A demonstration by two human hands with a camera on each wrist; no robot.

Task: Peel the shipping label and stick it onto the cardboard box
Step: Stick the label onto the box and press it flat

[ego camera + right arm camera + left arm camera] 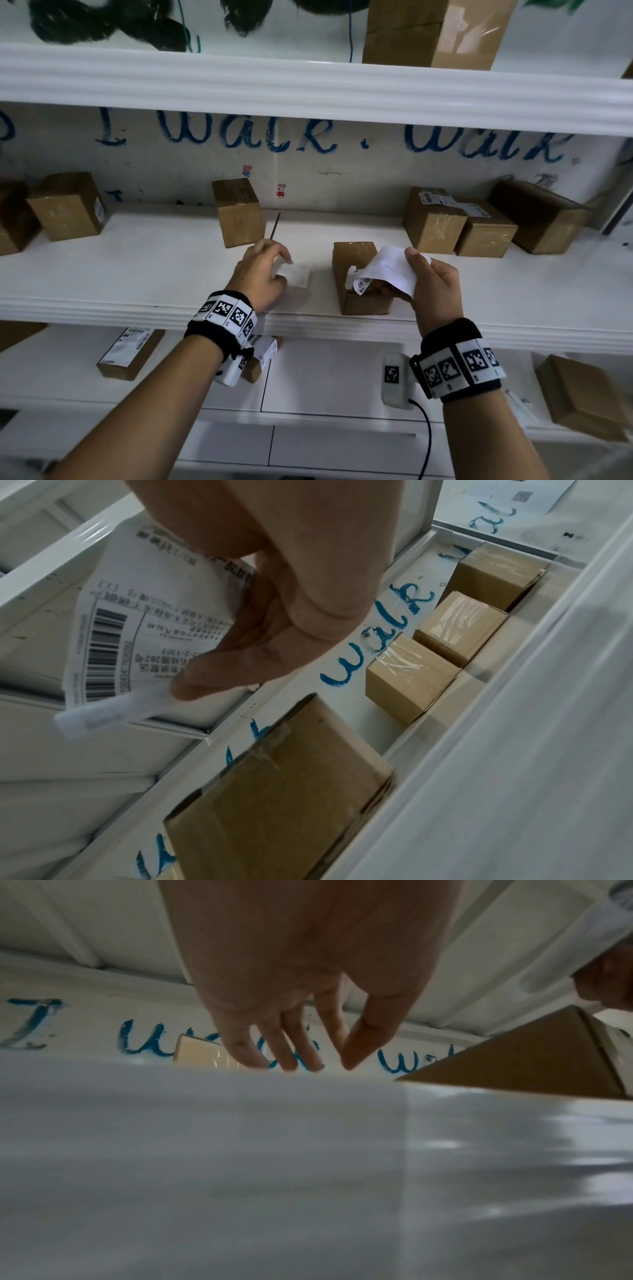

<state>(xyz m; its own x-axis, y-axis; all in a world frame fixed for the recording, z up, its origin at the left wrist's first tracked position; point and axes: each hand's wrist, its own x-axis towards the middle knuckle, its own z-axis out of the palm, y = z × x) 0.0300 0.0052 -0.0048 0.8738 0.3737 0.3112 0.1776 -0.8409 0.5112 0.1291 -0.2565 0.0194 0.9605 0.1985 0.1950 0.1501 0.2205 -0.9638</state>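
The white printed paper shipping label [390,270] hangs curled in the air, just in front of and above the small brown cardboard box [352,277] that stands on the white shelf [154,267]. You hold the label in your right hand [431,284], thumb and fingers pinched on one edge; the wrist view shows its barcode face. By its curl it looks thin, limp and light, and, if its backing is off, likely to stick to itself; judge it best held by two opposite edges, sticky side clear of your fingers. Your left hand [263,277] rests with fingers straight and slightly apart on a blank white sheet [296,275] lying flat on the shelf, perhaps the backing. More brown cartons [431,222] stand behind along the scribbled wall [342,178].
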